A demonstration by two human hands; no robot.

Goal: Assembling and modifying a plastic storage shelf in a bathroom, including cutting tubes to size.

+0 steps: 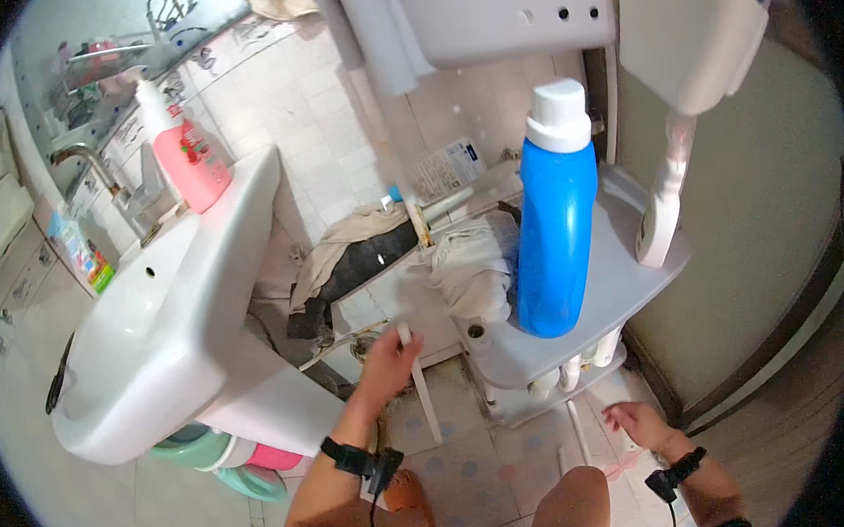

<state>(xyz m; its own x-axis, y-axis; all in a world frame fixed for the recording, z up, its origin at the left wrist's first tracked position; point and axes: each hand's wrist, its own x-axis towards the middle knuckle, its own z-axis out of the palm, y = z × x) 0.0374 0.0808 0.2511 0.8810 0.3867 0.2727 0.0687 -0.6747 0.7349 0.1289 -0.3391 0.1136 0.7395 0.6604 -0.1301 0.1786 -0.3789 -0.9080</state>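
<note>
My left hand (380,369) is closed around the upper part of a thin white tube (425,400), which slants down toward the tiled floor. Lower right, my right hand (639,425) has loosely bent fingers that look apart, with nothing seen in them. It is beside another white tube (577,429) that stands near the shelf's foot. Between and beyond the hands is a grey plastic shelf (507,355). On it are a large blue bottle (557,234) with a white cap and a crumpled pale cloth (476,269).
A white washbasin (193,348) with a metal tap (108,178) and a pink pump bottle (190,162) stands left. Green and pink basins (230,458) sit under it. Grey plastic panels (512,12) hang above the shelf; a white-handled brush (667,197) leans right. Dark cloth (373,262) lies behind.
</note>
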